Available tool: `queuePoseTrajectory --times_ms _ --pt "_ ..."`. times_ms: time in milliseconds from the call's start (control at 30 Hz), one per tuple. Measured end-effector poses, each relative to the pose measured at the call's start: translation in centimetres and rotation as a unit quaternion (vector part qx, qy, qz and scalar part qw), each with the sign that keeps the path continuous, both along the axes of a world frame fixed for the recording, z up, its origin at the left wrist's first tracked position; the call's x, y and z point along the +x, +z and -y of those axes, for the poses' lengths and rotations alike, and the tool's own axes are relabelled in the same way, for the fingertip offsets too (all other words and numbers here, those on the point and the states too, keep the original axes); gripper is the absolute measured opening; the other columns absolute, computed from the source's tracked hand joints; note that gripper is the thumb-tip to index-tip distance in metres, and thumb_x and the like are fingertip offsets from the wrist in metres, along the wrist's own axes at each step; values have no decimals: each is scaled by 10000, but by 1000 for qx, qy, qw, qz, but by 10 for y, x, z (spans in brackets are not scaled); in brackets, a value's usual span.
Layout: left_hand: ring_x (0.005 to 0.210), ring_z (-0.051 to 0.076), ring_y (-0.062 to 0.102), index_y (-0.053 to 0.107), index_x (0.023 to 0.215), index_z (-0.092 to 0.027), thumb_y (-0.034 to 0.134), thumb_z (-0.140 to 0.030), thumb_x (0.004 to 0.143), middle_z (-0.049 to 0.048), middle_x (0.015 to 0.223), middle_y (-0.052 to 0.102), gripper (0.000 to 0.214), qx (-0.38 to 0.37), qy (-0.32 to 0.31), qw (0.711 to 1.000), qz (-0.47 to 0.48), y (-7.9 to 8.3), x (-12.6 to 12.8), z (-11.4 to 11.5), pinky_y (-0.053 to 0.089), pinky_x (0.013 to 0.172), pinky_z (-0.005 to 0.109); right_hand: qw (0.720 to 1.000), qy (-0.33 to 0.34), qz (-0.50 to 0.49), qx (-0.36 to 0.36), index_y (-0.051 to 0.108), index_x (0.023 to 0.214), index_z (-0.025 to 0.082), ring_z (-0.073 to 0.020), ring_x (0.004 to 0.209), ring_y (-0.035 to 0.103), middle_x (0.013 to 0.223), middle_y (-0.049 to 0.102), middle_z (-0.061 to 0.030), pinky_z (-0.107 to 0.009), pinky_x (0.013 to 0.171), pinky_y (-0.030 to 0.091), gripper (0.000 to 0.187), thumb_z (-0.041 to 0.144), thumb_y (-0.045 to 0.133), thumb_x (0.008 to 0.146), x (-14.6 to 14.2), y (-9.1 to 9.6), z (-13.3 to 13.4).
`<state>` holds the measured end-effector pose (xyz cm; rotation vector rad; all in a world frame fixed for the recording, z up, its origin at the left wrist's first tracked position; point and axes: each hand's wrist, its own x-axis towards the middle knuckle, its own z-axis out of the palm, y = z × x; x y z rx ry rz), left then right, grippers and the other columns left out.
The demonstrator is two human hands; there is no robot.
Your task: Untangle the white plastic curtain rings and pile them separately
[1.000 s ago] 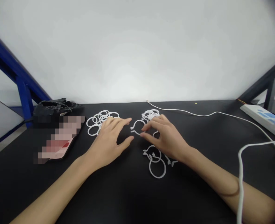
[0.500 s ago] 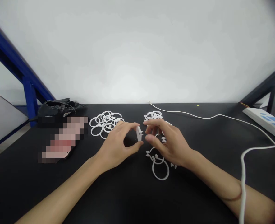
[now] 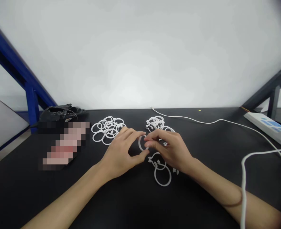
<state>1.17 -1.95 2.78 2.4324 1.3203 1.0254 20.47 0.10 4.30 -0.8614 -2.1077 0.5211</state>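
A white plastic ring point(image 3: 140, 143) is held up between both hands, above the black table. My left hand point(image 3: 122, 151) is closed on its left side, thumb below and fingers above. My right hand point(image 3: 171, 148) pinches its right edge between thumb and fingertips, which hide that part. Under and in front of the right hand lie loose white rings with small clip ends point(image 3: 163, 176). Behind that hand is a heap of similar rings point(image 3: 156, 122). Another pile of white rings point(image 3: 105, 132) lies beyond my left hand, partly covered by it.
A blurred-out object point(image 3: 66, 144) and a crumpled black plastic bag point(image 3: 56, 113) lie at the left. A white cable point(image 3: 190, 118) runs across the back and loops over my right forearm. At the far right is a white box with blue markings point(image 3: 266, 125).
The ring has turned from edge-on to showing its round opening. My right hand has moved left, closing its thumb and fingers on the ring's edge.
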Motion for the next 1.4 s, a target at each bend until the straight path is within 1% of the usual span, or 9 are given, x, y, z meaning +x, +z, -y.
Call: queuePoseTrajectory --times_ms 167,267,433,567,767,1100,1200,1300,1400 --pt "1010 249 482 575 1232 -214 531 -343 894 70 1037 562 365 58 132 989 -32 -1 -14 -15 460 916 441 996 -66 56 30 560 1209 228 -139 764 640 897 700 -14 -278 732 527 365 347 657 878 9 -7 -12" --pt "1036 290 462 600 1239 -201 520 -390 888 99 1063 542 408 50 245 967 -58 -3 -33 -29 443 945 489 990 -96 87 57 584 1184 215 -172 869 637 926 686 -40 -318 779 518 299 334 599 911 14 -8 -18" --pt "1119 396 446 519 1367 -145 450 -442 885 174 1205 549 570 -8 315 942 -116 -8 -59 -43 412 940 597 979 -113 147 81 625 1118 202 -206 901 599 930 680 -59 -348 766 502 232 313 576 921 19 -6 -22" --pt "1173 405 448 494 1391 -152 424 -439 893 184 1271 542 579 -3 315 941 -125 -8 -62 -42 414 955 590 962 -132 213 111 642 1106 192 -249 926 562 999 667 -93 -393 786 495 236 310 599 907 23 -7 -25" --pt "1360 398 352 432 1446 -130 351 -644 904 162 1497 415 751 -55 269 940 -201 -17 -58 -42 346 1071 560 946 -161 260 110 654 1127 180 -288 995 562 1147 616 -134 -454 836 492 308 373 625 889 27 -13 -30" --pt "1465 371 200 246 1535 -153 249 -695 912 141 1591 256 826 -113 249 932 -237 -24 -54 -45 217 1157 575 936 -151 308 80 699 865 192 -241 901 573 1043 657 -88 -412 770 472 97 220 613 899 25 -13 -28" --pt "1461 386 202 265 1525 -114 273 -711 899 167 1579 275 865 -99 253 935 -228 -22 -54 -45 184 1163 598 945 -147 275 102 700 871 181 -242 879 570 980 676 -88 -400 746 483 123 204 586 912 28 -9 -28" --pt "1463 375 205 284 1510 -97 335 -693 895 187 1553 326 857 -30 262 944 -196 -16 -49 -42 130 1179 597 969 -142 170 108 689 901 184 -221 906 597 981 674 -82 -358 753 502 129 182 561 921 27 -3 -25" --pt "1450 337 246 291 1503 -175 409 -638 908 137 1539 363 764 23 199 969 -146 -7 -34 -32 175 1180 581 990 -111 63 66 672 870 194 -162 835 622 950 674 -50 -292 715 504 105 183 575 908 18 3 -16"
